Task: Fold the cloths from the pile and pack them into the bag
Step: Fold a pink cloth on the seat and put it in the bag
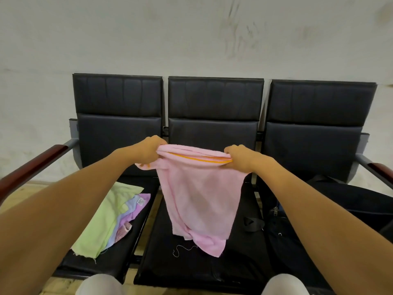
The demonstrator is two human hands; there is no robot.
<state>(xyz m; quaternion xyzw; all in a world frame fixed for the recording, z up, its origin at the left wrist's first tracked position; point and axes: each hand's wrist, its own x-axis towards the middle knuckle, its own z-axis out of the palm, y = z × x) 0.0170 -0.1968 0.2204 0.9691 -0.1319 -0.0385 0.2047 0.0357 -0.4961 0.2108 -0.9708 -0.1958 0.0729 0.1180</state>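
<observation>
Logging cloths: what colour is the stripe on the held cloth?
Orange, along the pink cloth's top edge; head view.

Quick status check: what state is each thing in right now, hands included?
Left hand: grips the pink cloth's top edge.
Right hand: grips the same edge.
Pink cloth: held up, hanging, bottom end on the middle seat.
Pile: lying unfolded on the left seat.
Bag: dark, on the right seat; opening unclear.
</observation>
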